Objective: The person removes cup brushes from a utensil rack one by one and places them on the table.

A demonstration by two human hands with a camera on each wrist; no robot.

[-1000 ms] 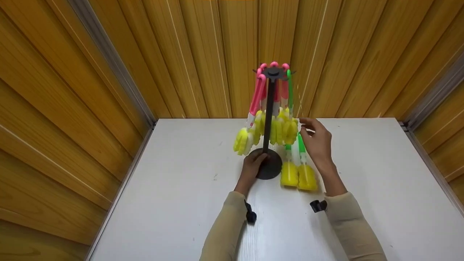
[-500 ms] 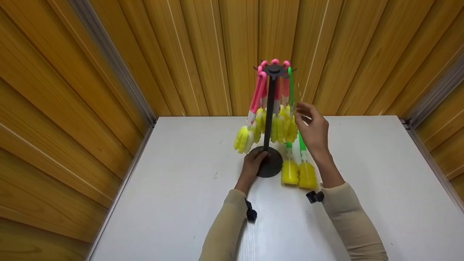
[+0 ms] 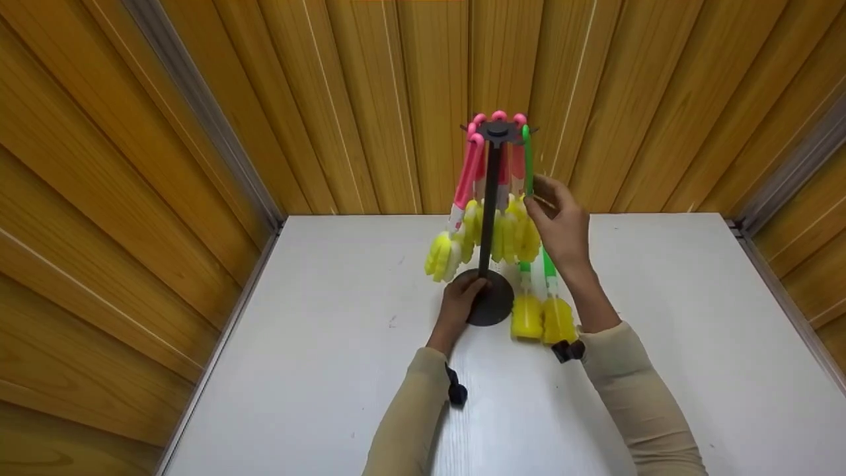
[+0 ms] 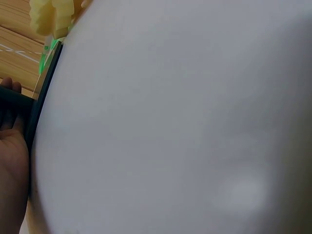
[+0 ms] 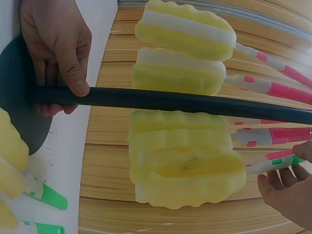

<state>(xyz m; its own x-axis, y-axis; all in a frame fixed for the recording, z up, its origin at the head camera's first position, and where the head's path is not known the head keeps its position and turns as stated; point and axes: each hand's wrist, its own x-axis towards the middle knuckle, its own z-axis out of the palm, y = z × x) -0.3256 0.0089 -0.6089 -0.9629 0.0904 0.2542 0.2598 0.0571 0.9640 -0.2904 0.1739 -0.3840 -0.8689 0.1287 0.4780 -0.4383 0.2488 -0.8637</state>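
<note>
A black stand (image 3: pixel 491 211) with a round base (image 3: pixel 490 307) and hooked top stands upright on the table. My left hand (image 3: pixel 461 301) grips its pole low down, as the right wrist view shows, with the left hand (image 5: pixel 58 53) curled round it just above the base. Several sponge brushes with pink handles hang from the hooks, one pink brush (image 3: pixel 468 175) at the front left. One green-handled sponge brush (image 3: pixel 529 158) hangs at the right. My right hand (image 3: pixel 562 228) holds this brush by its handle, thumb in front and fingers behind; its yellow sponge (image 5: pixel 195 170) hangs below.
Two more green-handled sponge brushes, a left one (image 3: pixel 527 317) and a right one (image 3: pixel 558 318), lie side by side on the white table (image 3: pixel 317 370), right of the base. Wood-look panel walls (image 3: pixel 370 132) enclose the table at the back and sides.
My right hand has moved up and left from beside the hanging sponges to the handle of the green brush and now holds it. My left hand stays at the foot of the pole.
</note>
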